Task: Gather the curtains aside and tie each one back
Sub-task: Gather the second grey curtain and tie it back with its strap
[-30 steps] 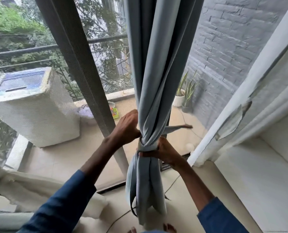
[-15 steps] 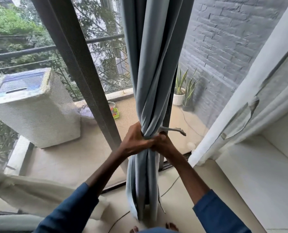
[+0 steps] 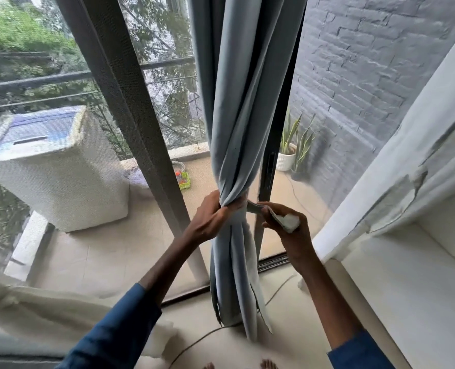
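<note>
Before the balcony door (image 3: 267, 166), the grey curtain (image 3: 234, 115) hangs bunched, soft and probably heavy enough to slump, so its waist is the place to hold: the left hand (image 3: 210, 219) clenches there, the right hand (image 3: 291, 233) pinches the limp tie-back (image 3: 253, 207) beside it.

The left sleeve (image 3: 114, 334) is deep blue, of plain smooth cloth with soft folds, and its cuff ends partway up the bare left forearm (image 3: 167, 267). The right sleeve (image 3: 359, 352) is the same blue, seen only near the bottom edge, below a bare right forearm (image 3: 320, 294). The left hand (image 3: 210, 219) and right hand (image 3: 298, 243) are bare. Bare toes (image 3: 269, 364) show at the bottom edge.
</note>
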Motion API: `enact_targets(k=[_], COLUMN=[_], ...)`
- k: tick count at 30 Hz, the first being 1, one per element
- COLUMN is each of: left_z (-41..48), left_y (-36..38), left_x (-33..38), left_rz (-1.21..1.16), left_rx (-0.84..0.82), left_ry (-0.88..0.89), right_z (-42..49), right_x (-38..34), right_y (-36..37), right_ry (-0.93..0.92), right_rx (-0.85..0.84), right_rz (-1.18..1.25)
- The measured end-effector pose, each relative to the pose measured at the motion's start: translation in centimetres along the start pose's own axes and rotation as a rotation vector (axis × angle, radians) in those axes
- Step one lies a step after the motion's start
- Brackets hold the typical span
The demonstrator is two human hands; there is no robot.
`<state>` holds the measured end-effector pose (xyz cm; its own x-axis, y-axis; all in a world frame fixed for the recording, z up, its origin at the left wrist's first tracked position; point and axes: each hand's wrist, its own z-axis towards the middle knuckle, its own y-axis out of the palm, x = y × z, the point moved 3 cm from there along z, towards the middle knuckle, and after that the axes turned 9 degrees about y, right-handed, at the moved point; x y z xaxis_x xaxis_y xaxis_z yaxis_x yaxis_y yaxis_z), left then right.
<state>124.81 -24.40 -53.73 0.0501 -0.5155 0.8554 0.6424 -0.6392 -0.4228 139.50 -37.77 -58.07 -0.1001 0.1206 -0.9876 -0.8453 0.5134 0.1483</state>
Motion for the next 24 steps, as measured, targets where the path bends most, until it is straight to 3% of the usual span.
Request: enact_targets(k=[3, 6, 9, 12, 17, 22, 24], left_z=[1.1, 1.9, 2.1, 2.0, 2.1, 2.3, 2.1], left_y=[-0.3, -1.2, -1.7, -1.7, -0.9, -0.3, -0.2], left_x=[0.1, 0.4, 0.9, 1.0, 0.3, -0.2, -0.5], left_rz=[0.088, 0.337, 0.569, 0.740, 0.530, -0.171, -0.315], left_rx=[-0.003, 0.083, 0.229, 0.264, 0.184, 0.111, 0.116], left_ry=[-0.069, -0.121, -0.147, -0.237, -0.288, -0.421, -0.439], right_z=[-0.7, -1.5, -2.1, -2.7, -3.1, -2.2, -1.7], right_x=[-0.1, -0.5, -1.0, -1.4, -1.5, -2.8, -3.6], right_y=[-0.6, -1.0, -0.7, 0.2, 2.3, 4.1, 4.7], right_ry=[-0.098, -0.128, -0.154, -0.187, -0.246, -0.313, -0.364], right_rx=[0.127, 0.228, 0.264, 0.286, 0.201, 0.117, 0.130], right_rz=[-0.048, -0.198, -0.321, -0.400, -0.525, -0.560, -0.576])
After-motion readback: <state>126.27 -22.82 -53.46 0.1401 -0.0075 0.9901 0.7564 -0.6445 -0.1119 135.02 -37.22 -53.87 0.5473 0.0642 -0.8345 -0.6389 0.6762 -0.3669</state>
